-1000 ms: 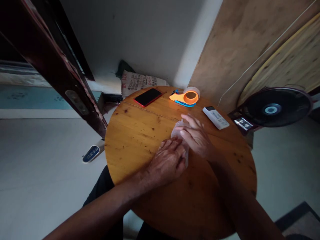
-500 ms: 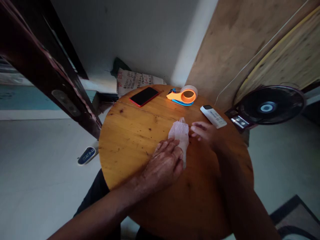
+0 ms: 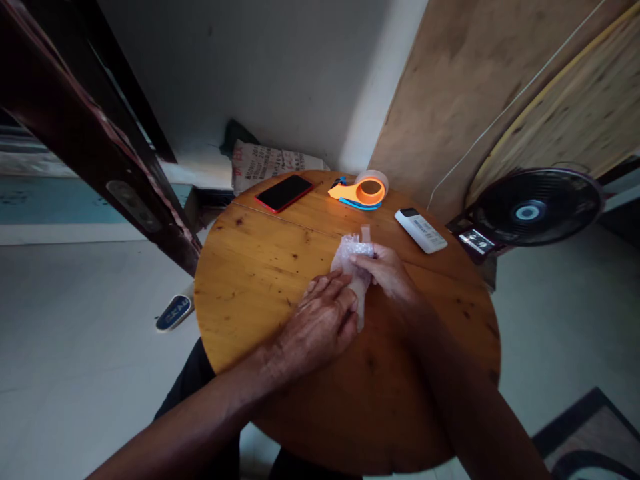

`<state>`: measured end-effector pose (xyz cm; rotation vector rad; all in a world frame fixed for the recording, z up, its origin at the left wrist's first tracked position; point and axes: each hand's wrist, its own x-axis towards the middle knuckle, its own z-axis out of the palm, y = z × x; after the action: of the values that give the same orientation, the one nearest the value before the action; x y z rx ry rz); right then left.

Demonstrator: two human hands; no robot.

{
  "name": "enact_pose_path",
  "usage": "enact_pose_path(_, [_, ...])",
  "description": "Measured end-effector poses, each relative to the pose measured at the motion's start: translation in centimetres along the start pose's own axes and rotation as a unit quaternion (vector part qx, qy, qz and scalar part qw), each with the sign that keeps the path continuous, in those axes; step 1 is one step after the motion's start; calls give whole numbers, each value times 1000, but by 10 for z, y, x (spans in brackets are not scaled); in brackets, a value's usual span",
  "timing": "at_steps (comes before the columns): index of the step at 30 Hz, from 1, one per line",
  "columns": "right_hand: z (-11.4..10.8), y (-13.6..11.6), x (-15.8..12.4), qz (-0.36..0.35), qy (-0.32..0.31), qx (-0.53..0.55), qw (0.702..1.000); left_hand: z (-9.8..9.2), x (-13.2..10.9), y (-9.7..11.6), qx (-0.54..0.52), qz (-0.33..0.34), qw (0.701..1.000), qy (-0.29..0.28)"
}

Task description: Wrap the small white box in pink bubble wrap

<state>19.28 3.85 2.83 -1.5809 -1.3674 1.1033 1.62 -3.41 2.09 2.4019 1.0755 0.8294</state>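
A crumpled piece of bubble wrap (image 3: pixel 342 255), whitish and see-through, lies on the round wooden table (image 3: pixel 240 280). Across its lower left part rests my left hand (image 3: pixel 327 310), palm down, fingers stretched out and pressing on it. My right hand (image 3: pixel 390 270) pinches the upper right side between thumb and fingers. A narrow clear strip sticks up at the far edge of the wrap, just beyond the right fingertips. Whether anything lies inside the wrap, I cannot tell; the hands cover part of it.
Toward the table's far edge are a red-edged phone (image 3: pixel 284 193), an orange tape dispenser (image 3: pixel 357 191) with a tape roll, and a white remote control (image 3: pixel 421 231). A fan (image 3: pixel 529 211) stands to the right, a printed sack (image 3: pixel 273 160) behind. One slipper (image 3: pixel 175 313) is on the floor.
My right hand has moved left and closed on the bubble wrap's upper right side, which is now bunched. The left hand stays pressed on the wrap. The view has shifted slightly.
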Motion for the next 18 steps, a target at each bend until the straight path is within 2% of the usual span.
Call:
enact_pose_path(7, [4, 8, 5, -2, 15, 39, 999, -2, 0, 0, 33, 53, 998, 30])
enact_pose_path(14, [1, 11, 3, -68, 7, 46, 997, -3, 1, 1, 16, 51, 998, 21])
enact_pose_path(18, [-13, -2, -6, -140, -14, -13, 990, -2, 2, -1, 1, 57, 998, 26])
